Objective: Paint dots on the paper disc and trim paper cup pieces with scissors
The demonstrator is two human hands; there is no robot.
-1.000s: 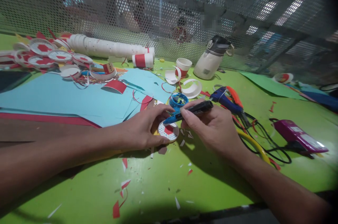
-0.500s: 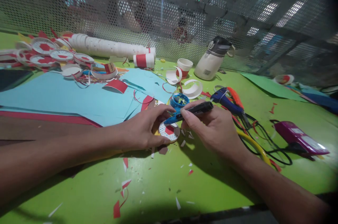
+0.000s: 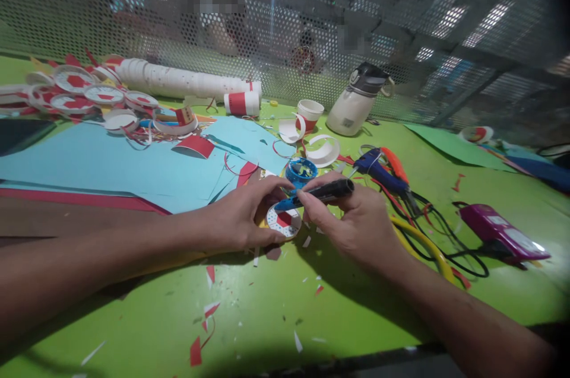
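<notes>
My right hand is closed around a black marker with a blue front end. The marker slants down to the left, its tip at the upper edge of a round white disc. This disc has a red hexagon in the middle and small blue marks around it. My left hand grips the disc's left side between thumb and fingers, holding it at the tabletop. Just beyond the disc stands a blue roll of tape. A white curled paper strip lies behind it.
Blue paper sheets and a pile of decorated discs lie left. Stacked paper cups and a bottle stand along the perforated screen. At right are a blue-orange glue gun, a purple box and cables. Paper scraps litter the front.
The view has shifted very slightly. The marker tip has moved a little along the disc's upper edge, and my left hand keeps its hold on the disc.
</notes>
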